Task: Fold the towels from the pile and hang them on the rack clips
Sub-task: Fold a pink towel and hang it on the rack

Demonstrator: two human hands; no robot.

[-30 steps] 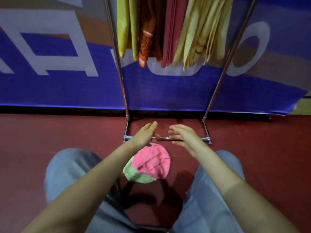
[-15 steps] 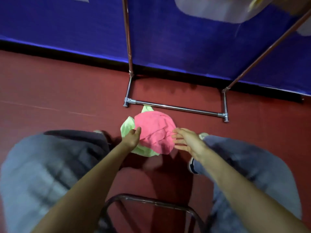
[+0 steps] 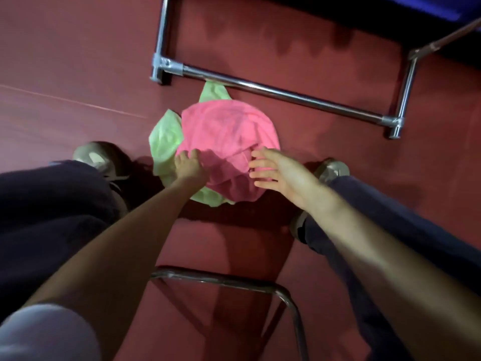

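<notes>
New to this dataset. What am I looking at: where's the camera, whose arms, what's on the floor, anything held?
No robot here. One wide-angle camera sits on a person's head and looks down, so the two bare arms are that person's own. The left hand rests on the near edge of a pink towel; whether it grips the cloth cannot be told. The right hand is open, fingers spread, at the towel's other side and holds nothing. The pink towel lies crumpled on a green towel, both on the red floor. Beyond them runs the shiny foot bar of the rack. The bent metal tube nearest the camera looks like part of a seat.
</notes>
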